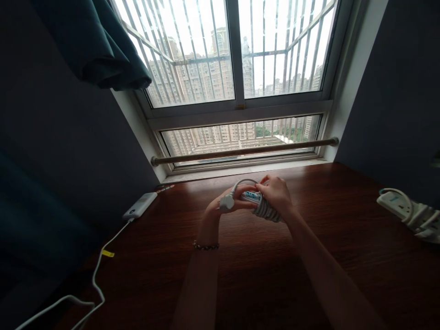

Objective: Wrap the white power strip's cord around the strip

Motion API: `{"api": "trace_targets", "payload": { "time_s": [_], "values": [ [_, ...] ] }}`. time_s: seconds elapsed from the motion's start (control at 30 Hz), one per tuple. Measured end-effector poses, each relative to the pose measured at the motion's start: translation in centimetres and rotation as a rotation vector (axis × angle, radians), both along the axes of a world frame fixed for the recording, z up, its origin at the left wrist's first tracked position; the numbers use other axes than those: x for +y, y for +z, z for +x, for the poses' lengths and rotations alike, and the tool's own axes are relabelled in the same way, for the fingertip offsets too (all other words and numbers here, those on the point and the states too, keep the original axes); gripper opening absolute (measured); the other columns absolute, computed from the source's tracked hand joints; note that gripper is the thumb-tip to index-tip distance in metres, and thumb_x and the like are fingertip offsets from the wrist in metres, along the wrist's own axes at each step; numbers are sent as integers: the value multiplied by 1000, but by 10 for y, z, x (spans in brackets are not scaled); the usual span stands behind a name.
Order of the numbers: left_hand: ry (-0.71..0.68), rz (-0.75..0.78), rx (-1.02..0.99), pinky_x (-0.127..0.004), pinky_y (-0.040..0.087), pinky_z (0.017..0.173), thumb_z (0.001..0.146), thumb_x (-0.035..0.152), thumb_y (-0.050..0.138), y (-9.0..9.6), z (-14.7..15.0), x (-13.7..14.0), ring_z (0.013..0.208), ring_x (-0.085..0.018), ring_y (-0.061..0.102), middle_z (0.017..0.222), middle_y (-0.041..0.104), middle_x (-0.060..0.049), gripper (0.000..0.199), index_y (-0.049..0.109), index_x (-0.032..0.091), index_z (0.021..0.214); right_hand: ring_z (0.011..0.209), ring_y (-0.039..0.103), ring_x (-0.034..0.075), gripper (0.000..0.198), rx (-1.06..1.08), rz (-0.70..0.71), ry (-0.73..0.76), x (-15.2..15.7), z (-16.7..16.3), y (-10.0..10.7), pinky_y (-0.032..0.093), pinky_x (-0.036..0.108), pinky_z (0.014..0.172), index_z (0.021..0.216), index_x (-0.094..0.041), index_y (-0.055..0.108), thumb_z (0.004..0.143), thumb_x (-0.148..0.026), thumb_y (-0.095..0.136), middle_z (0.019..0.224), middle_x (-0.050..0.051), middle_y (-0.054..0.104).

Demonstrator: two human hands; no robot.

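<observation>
A white power strip (252, 196) with blue-marked sockets is held between both hands above the brown wooden table. Its grey-white cord (266, 211) is wound in several turns around one end. My left hand (228, 199) grips the strip's left end, fingers closed around it, and a bracelet circles that wrist. The white plug (226, 202) hangs over the back of the left hand, with its cord looping up towards the right. My right hand (277, 195) is closed on the wound cord and strip, fingertips pinching near the top of the coil.
On the left, a white power bank (140, 205) has a white cable (98, 266) with a yellow tag (107, 253). Another power strip (395, 204) wrapped in cord lies at the right. Behind the table (254, 279) are a rail (247, 151) and a barred window. A teal curtain (103, 50) hangs upper left.
</observation>
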State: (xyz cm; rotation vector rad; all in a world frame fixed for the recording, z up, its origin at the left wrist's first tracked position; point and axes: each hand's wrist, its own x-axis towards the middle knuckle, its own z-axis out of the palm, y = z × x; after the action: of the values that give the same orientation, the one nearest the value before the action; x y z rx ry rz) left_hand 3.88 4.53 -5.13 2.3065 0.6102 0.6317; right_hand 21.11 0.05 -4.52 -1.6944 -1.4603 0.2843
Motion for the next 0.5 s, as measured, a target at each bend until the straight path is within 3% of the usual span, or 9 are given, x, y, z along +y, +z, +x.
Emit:
{"api": "trace_targets", "payload": {
  "time_s": [0.13,0.3,0.43,0.5],
  "values": [
    [-15,-89,-10,-34,41,91,72,34,70,4,-2,-8,105,-24,52,110,59,-7,41,63,23,111,69,61,21,18,-153,-124,8,-6,-1,4,33,26,52,65,-17,65,75,-30,56,73,10,67],
    [-61,-229,-56,-27,47,70,71,31,68,13,3,-21,82,-17,57,96,58,-3,49,52,25,117,63,59,19,15,-139,-170,-13,-5,3,4,27,25,46,65,-17,65,72,-26,56,68,9,66],
    [-6,-332,-178,-24,46,65,68,25,72,19,3,-29,76,-15,58,93,57,-1,73,32,26,129,62,58,19,22,-142,-108,111,-4,9,8,32,26,51,71,-18,66,79,-36,57,65,6,64],
    [50,-341,-231,-25,45,68,66,24,74,22,0,-30,80,-16,58,96,58,-4,75,34,22,130,65,59,19,29,-94,3,166,-15,11,17,37,27,56,85,-17,66,82,-44,58,69,5,65]
  ]
}}
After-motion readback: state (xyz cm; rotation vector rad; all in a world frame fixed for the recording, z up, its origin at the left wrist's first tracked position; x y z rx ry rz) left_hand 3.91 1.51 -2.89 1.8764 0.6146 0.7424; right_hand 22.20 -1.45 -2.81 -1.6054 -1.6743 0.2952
